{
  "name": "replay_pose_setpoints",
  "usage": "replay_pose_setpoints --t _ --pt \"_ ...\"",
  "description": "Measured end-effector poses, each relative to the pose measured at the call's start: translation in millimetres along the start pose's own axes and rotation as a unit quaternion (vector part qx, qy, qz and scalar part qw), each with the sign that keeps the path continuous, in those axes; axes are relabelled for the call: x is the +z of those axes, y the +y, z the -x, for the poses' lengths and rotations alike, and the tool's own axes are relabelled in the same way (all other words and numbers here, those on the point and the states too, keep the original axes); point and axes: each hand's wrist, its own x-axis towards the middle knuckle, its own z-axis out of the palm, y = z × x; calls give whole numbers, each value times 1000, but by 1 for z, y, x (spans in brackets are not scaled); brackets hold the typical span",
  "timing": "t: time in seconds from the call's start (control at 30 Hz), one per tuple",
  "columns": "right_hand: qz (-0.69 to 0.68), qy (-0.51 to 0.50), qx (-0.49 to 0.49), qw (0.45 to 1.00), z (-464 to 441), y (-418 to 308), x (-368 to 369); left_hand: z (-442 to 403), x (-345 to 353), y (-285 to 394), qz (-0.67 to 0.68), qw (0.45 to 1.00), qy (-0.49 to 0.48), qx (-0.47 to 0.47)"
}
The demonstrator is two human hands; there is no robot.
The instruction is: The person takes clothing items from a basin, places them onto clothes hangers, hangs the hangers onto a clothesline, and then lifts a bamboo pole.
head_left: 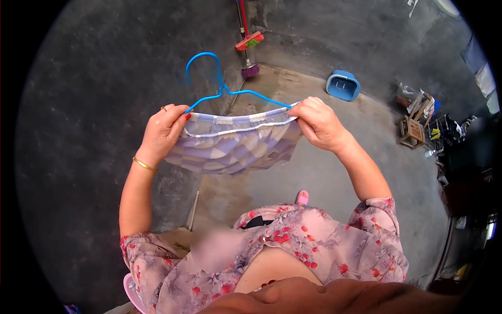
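A blue hanger (224,88) is held up in front of me with its hook pointing upward. Its lower part is inside the waistband of a white and lavender checked garment (230,149). My left hand (166,131) pinches the waistband at the left end, by the hanger's left arm. At the right end, my right hand (319,123) grips the waistband beside the hanger's right tip. The elastic waistband is stretched between both hands, and the cloth hangs below it.
Two brooms (249,41) lean in the wall corner. A blue basin (343,85) stands by the far wall. Right of it are a wooden stool (412,131) and a black rack (445,130) with items. A pink rim (133,293) shows at lower left.
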Motion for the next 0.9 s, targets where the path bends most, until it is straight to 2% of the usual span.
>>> replay_pose_setpoints --t 0.07,0.17,0.2,0.23,0.3,0.33,0.43,0.47,0.5,0.57,0.6,0.7,0.8,0.9 --pt "-18 -9 -22 1000 -12 -10 -10 -4 -1 10 18 1000 22 4" --pt "42 38 -8 998 -22 -11 -29 -9 -9 20 33 999 34 9" --pt "104 42 -19 994 -24 -10 -19 1 -9 8 39 999 35 12" --pt "93 56 -19 994 -23 -3 -21 1 -12 11 43 998 33 14" --pt "-62 -77 93 991 -13 10 -25 -1 -17 13 45 998 30 26" --pt "-99 -58 107 988 -11 9 -25 -1 -18 14 46 998 28 33" --pt "-169 0 129 977 -8 3 -22 3 -12 17 189 976 74 -76" --pt "-169 17 125 977 -9 1 -23 2 -12 9 80 992 102 7" --pt "-170 35 121 977 -10 -2 -24 3 -13 13 12 987 151 48" --pt "-175 35 132 975 -15 -13 -36 4 -9 30 -120 953 245 129" --pt "-173 30 138 975 -15 -17 -39 8 -2 29 -71 965 200 152" --pt "-159 18 154 975 -20 -28 -48 4 14 49 -136 967 17 215" --pt "-154 32 174 972 -12 -39 -54 5 34 30 -202 959 -20 199" --pt "-134 78 190 970 4 -26 -63 -1 26 36 -185 957 -1 221"
